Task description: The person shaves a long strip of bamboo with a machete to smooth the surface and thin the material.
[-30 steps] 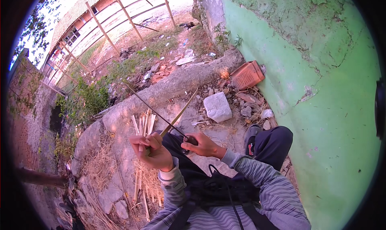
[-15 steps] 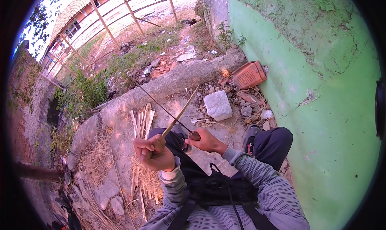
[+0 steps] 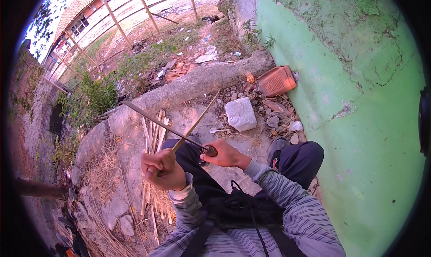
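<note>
My left hand (image 3: 164,171) is closed around the lower end of a pale bamboo strip (image 3: 200,120), which points up and to the right. In my right hand (image 3: 230,155) is the short brown handle of a long, thin-bladed knife (image 3: 152,118). Its dark blade reaches up and to the left and crosses the strip just above my left fingers; whether the edge touches the strip I cannot tell. Several split bamboo strips (image 3: 157,133) lie on the ground beyond my left hand, with pale shavings (image 3: 162,204) beneath my left wrist.
A white block (image 3: 241,114) and an orange ridged clay piece (image 3: 277,81) sit amid rubble near the green wall (image 3: 359,136) on my right. A low, rounded concrete ridge (image 3: 179,93) curves ahead. Farther off, a dark bird (image 3: 210,19) stands near wooden posts.
The knife blade has swung left and lower, showing its flat side more. Both hands have shifted slightly left, still holding the strip and the knife.
</note>
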`<state>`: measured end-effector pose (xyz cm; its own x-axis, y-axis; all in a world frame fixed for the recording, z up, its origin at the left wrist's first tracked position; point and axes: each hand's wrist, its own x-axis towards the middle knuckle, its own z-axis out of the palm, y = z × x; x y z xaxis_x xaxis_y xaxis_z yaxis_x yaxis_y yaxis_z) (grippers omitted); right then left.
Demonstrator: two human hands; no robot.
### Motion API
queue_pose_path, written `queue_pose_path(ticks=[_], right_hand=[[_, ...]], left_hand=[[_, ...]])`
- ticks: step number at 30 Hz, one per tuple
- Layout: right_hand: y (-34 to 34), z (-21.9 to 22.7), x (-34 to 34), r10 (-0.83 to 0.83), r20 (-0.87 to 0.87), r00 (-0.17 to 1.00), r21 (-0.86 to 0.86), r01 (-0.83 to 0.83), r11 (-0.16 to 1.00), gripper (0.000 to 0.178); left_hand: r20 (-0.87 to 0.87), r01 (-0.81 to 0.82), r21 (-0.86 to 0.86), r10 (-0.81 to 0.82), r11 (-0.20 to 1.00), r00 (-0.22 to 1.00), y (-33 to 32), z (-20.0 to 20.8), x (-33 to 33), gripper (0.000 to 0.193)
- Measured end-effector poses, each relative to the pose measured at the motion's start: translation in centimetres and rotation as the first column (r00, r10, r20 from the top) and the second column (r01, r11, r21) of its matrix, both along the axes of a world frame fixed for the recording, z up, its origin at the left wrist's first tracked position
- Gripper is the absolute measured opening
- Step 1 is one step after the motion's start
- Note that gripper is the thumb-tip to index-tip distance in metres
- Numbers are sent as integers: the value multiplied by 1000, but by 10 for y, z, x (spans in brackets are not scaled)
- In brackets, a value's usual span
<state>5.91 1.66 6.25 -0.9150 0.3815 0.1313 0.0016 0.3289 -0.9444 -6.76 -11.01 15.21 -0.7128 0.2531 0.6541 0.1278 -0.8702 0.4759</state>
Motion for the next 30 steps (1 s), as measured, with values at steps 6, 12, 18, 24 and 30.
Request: queue_pose_path(ticks=[6,12,18,24,30], right_hand=[[-8,3,-4,-23,4,1000,13,23,1000,30],[1,-23,-9,-89,50,995,-118,95,989,30],[-14,-4,-8,24,-4,1000,-130,-24,991,29],[-9,-6,-14,41,41,998,-126,-35,991,28],[-18,5,-18,39,20,999,-128,-36,991,27]], left_hand=[[0,14,12,-14,1000,1000,-2,4,-5,27],[-10,14,31,-14,999,1000,0,2,-4,27],[-49,6,21,-5,1000,999,1,3,-7,27],[-17,-24,42,25,999,1000,-2,0,-11,26],[42,10,74,-14,997,999,-11,-2,-21,24]])
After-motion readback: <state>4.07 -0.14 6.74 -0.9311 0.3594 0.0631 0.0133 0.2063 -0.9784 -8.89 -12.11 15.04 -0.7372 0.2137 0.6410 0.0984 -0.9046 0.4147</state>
